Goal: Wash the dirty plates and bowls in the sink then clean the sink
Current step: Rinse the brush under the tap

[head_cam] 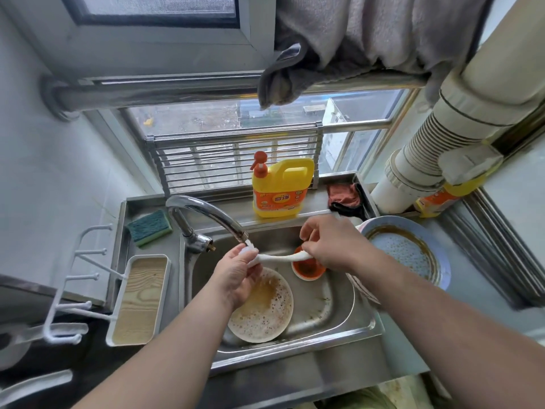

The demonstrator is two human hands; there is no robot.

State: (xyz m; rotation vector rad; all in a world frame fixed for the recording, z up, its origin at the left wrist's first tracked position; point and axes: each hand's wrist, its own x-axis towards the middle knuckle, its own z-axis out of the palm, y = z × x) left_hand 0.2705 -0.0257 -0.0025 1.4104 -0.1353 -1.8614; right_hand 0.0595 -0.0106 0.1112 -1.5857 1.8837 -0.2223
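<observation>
Bare forearms reach in from the bottom edge toward the steel sink (pixel 348 326), a rounded, brushed-metal basin with brown smears on its floor. Over the basin the left hand (pixel 236 278) curls its fingers round one end of a white cloth (pixel 277 258), twisted into a thin rope; the right hand (pixel 333 246) pinches the other end, fingers bent tight. The left end of the cloth sits just under the spout of the curved chrome tap (pixel 203 214), which rises from the sink's left rear corner.

Inside the sink, at its front left, lies a round white plate (pixel 265 314), speckled with brown grease and partly hidden by the left hand. At the back of the basin, below the right hand, stands a small orange bowl (pixel 308 270) with dark sauce inside. Leaning on the sink's right rim is a pale blue plate (pixel 410 252) ringed with a brown crust; under it the edge of another plate shows.

Behind the sink, on the steel ledge, stands a yellow plastic soap jug (pixel 280 190) with an orange pump. Left of the tap lies a green-and-yellow sponge (pixel 150 227), rough side up. Beside the sink's left rim sits a white rectangular tray (pixel 141 299) with a wood-grain bottom. On the ledge at the sink's right rear lies a crumpled reddish rag (pixel 343 196)
</observation>
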